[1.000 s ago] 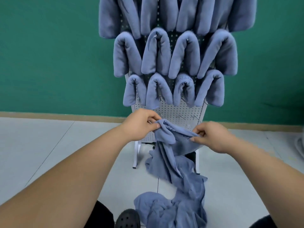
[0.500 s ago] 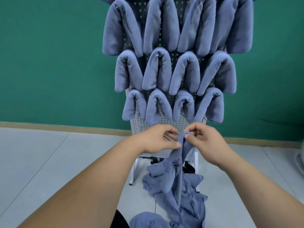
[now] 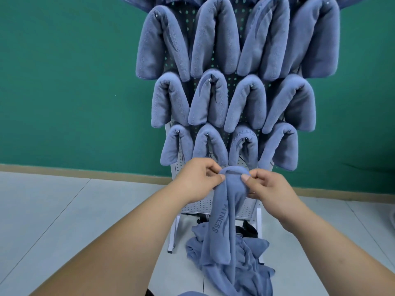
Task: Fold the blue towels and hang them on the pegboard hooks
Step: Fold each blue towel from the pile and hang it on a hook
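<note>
A blue towel (image 3: 222,218) with "FITNESS" lettering hangs folded lengthwise from both my hands in front of the pegboard's bare lower part. My left hand (image 3: 197,180) pinches its top left edge, and my right hand (image 3: 265,186) pinches the top right edge. The white pegboard (image 3: 198,205) stands on legs against the wall. Several folded blue towels (image 3: 233,103) hang on its hooks in rows above my hands. A heap of loose blue towels (image 3: 250,259) lies on the floor at the board's foot.
A green wall (image 3: 64,82) with a tan baseboard is behind the board. The floor (image 3: 53,221) is pale grey tile. A dark object (image 3: 248,229) lies under the board behind the heap.
My hands brought the towel's top edge together, lifted it higher and drew it into a narrow hanging strip. The view tilted up toward the board.
</note>
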`<move>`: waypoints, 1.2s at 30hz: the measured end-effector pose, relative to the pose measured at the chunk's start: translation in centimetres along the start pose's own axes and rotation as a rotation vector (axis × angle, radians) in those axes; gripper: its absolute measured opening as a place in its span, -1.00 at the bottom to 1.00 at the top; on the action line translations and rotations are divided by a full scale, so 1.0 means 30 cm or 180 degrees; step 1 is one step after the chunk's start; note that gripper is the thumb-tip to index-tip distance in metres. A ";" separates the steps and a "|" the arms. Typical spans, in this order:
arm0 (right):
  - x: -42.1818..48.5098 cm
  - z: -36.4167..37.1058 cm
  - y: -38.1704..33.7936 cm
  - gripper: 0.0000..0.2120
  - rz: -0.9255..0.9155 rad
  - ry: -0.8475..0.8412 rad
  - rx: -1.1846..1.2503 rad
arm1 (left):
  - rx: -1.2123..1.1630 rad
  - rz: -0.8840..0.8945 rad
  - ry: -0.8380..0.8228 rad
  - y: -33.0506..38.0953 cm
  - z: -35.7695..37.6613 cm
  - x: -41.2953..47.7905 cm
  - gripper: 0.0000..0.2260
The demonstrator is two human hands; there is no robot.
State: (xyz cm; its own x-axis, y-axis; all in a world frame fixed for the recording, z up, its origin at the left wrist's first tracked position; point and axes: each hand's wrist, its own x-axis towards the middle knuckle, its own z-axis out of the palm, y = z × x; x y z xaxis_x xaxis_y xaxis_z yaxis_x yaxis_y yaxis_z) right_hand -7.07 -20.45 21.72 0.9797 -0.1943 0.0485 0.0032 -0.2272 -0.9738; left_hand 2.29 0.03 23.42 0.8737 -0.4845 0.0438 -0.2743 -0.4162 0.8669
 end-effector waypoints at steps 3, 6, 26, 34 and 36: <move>0.012 0.016 -0.016 -0.86 -0.0480 0.0217 -0.0293 | 0.0221 0.0053 -0.0068 -0.009 -0.010 -0.004 -0.98; 0.021 0.033 -0.015 -0.86 -0.0880 0.0283 -0.0915 | -0.0313 0.0188 -0.0400 0.005 0.001 -0.016 -0.87; 0.009 -0.160 0.020 -0.74 -0.0318 -0.0452 -0.1001 | 0.0043 0.0426 0.0800 -0.021 -0.077 0.012 -0.89; -0.006 -0.330 0.038 -0.86 -0.0366 0.0091 -0.1197 | 0.0110 -0.0081 0.1758 -0.129 -0.201 0.035 -0.86; -0.011 -0.332 0.044 -0.90 -0.0449 0.0248 -0.1288 | 0.0325 -0.0138 0.1669 -0.135 -0.194 0.030 -0.86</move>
State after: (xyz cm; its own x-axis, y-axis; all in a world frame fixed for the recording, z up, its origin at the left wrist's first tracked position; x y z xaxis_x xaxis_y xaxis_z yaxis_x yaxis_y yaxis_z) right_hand -9.37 -30.21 22.63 0.9572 -0.2025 0.2067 0.0420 -0.6095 -0.7917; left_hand 6.52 5.76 22.83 0.9614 -0.0267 0.2737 -0.2483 -0.5126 0.8219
